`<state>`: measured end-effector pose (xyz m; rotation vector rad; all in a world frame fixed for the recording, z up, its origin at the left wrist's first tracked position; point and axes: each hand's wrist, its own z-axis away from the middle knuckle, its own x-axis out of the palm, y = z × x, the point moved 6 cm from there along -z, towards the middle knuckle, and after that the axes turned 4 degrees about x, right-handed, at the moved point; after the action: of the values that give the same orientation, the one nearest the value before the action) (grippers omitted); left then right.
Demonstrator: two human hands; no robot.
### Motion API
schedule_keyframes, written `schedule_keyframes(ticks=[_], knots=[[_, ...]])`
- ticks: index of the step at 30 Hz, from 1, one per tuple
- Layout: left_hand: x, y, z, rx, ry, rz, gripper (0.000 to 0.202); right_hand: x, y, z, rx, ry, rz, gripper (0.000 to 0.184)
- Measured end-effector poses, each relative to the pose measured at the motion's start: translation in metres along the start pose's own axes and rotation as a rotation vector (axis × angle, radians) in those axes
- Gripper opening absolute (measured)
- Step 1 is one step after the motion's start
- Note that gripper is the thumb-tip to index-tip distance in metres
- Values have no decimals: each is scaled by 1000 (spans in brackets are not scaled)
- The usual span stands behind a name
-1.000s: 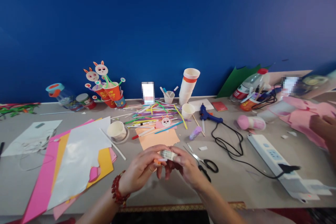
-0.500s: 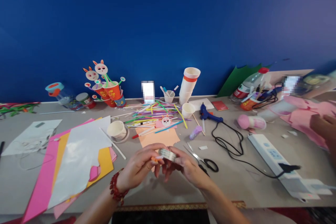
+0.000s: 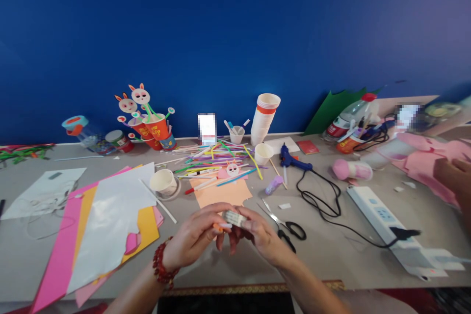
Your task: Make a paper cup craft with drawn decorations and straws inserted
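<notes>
A small pale roll of tape [image 3: 234, 218] is held between both hands, low over the table's near middle. My left hand [image 3: 190, 236], with a red bead bracelet, grips its left side and also pinches a small orange-and-white piece [image 3: 222, 226] whose kind I cannot make out. Curled around the roll's right side is my right hand [image 3: 265, 236]; its lower fingers hang beneath. Just beyond lies a torn peach paper sheet [image 3: 217, 194] with a paper rabbit face [image 3: 232, 169] at its back edge. Black-handled scissors [image 3: 283, 223] rest open to the right of my right hand.
Coloured sheets [image 3: 110, 221] and a paper cup [image 3: 164, 182] are at left. Many sticks [image 3: 209, 159], stacked cups [image 3: 265, 117] and decorated cups [image 3: 156, 127] stand behind. A glue gun [image 3: 292, 159], its cord and a power strip [image 3: 382, 221] lie right, near another person's hand [image 3: 454, 176].
The tape roll has turned slightly in my fingers, and the orange-and-white piece shows a little more. Both hands stay in nearly the same place.
</notes>
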<state>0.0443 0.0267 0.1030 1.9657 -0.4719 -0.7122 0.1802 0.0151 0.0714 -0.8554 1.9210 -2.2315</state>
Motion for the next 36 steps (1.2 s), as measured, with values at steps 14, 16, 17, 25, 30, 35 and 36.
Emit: schedule_keyframes(ticks=[14, 16, 17, 25, 30, 35, 36], knots=[[1, 0, -1, -63, 33, 77, 24, -2, 11, 0, 15, -59, -123, 33], [3, 0, 0, -63, 35, 71, 24, -3, 16, -1, 23, -48, -126, 36], [3, 0, 0, -60, 34, 68, 24, -3, 18, -1, 26, -43, -125, 37], [6, 6, -3, 20, 26, 19, 24, -6, 21, -1, 2, 15, -125, 38], [5, 0, -4, -50, 34, 114, 26, -1, 12, 2, 50, -61, -136, 29], [3, -5, 0, -92, 51, 113, 25, -3, 13, 5, 39, -50, -90, 28], [3, -6, 1, -88, 46, 104, 25, -4, 14, 5, 21, -17, -71, 28]])
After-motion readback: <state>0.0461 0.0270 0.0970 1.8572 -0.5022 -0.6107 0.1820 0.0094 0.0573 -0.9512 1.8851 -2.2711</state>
